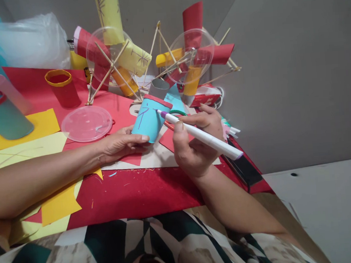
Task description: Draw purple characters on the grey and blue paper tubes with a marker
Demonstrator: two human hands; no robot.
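Observation:
My left hand (124,143) is wrapped round the lower end of a blue paper-covered tube (148,123) with a red rim, holding it tilted above the table. Dark purple lines are drawn on the tube's side. A white marker (208,139) with a purple tip is gripped in my right hand (196,142). Its tip is at the tube's upper right side, near the drawn lines. Under the hands lie red paper pieces (132,158) and a pale board (114,166). Behind the tube, scissors with a green and red handle (177,112) are partly hidden.
Two stick frames with clear plastic discs (88,53) (170,67) and coloured paper tubes stand at the back. On the left are a red cup-like tube (64,93), a clear lid (85,124), a teal tube (8,118) and yellow paper (58,205). A dark phone-like object (245,166) lies at right.

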